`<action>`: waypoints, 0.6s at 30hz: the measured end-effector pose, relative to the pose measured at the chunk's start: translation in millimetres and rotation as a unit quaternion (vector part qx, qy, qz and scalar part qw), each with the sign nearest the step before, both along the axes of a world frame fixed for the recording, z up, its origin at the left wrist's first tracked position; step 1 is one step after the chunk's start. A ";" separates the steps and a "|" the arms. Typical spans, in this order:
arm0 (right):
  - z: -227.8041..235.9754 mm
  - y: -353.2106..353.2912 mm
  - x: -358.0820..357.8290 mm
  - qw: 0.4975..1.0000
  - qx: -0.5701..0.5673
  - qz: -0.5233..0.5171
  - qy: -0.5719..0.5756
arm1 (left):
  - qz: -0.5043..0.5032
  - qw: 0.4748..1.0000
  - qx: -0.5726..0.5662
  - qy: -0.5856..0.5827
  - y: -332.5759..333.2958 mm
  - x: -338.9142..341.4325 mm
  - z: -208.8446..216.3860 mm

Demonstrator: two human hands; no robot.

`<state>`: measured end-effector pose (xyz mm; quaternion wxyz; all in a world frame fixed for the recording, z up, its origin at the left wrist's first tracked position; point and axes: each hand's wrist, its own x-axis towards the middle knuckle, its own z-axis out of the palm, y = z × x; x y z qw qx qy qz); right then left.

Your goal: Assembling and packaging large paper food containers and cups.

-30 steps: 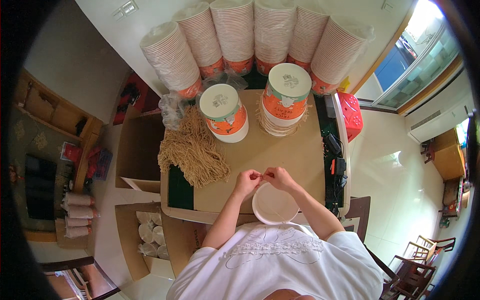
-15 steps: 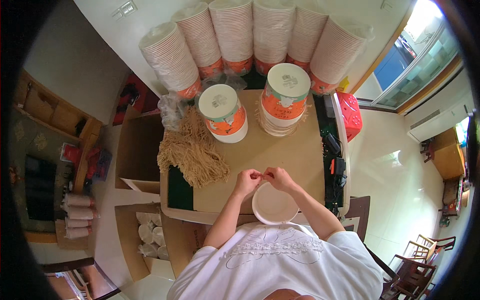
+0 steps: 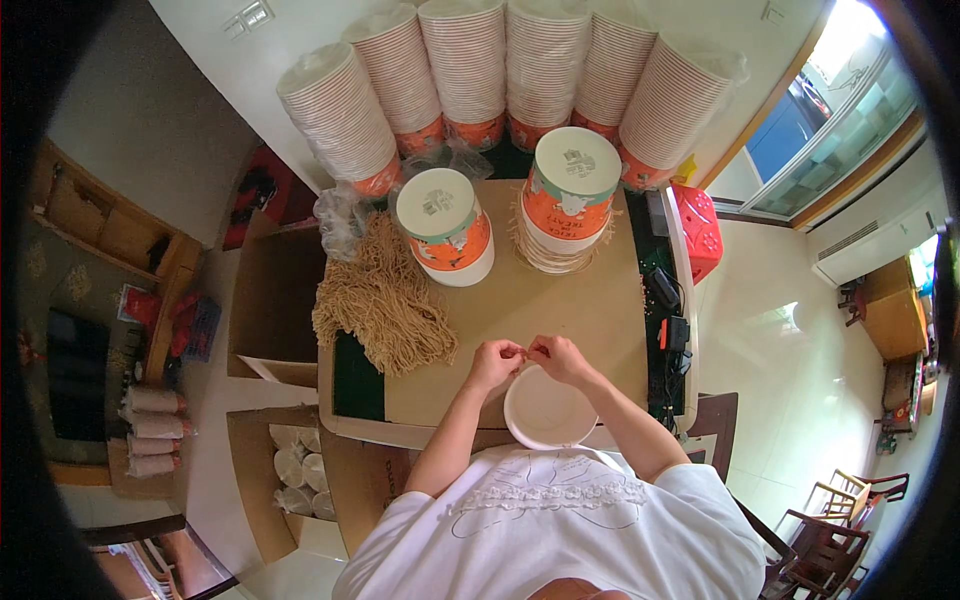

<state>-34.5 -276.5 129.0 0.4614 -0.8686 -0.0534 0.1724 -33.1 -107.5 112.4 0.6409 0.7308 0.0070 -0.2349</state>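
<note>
A white paper bucket (image 3: 551, 408) rests against my shirt at the table's near edge, its open mouth facing up. Just past its far rim, my left hand (image 3: 495, 362) and my right hand (image 3: 557, 358) meet with fingertips pinched together. A tiny brownish bit shows between them, too small to name. To the left lies a heap of tan twisted cords (image 3: 385, 310). Beyond my hands stand two upside-down orange-and-green printed buckets, one on the left (image 3: 455, 245) and a taller stack on the right (image 3: 568, 215). Cord ends stick out around the right stack.
Tall plastic-wrapped stacks of paper buckets (image 3: 462, 75) line the wall. Black cables and an adapter (image 3: 675, 335) lie along the table's right edge, near a red stool (image 3: 698, 235). An open carton (image 3: 262, 480) with wrapped white items stands at the lower left.
My hands stay at the bucket's far rim with only slight finger movement. The view has shifted very slightly; the bucket and stacks stand as before.
</note>
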 end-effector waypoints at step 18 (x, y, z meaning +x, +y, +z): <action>15.5 -0.9 1.8 1.000 -0.015 0.008 -0.005 | 0.051 0.995 -0.056 0.060 0.0 -1.9 -1.3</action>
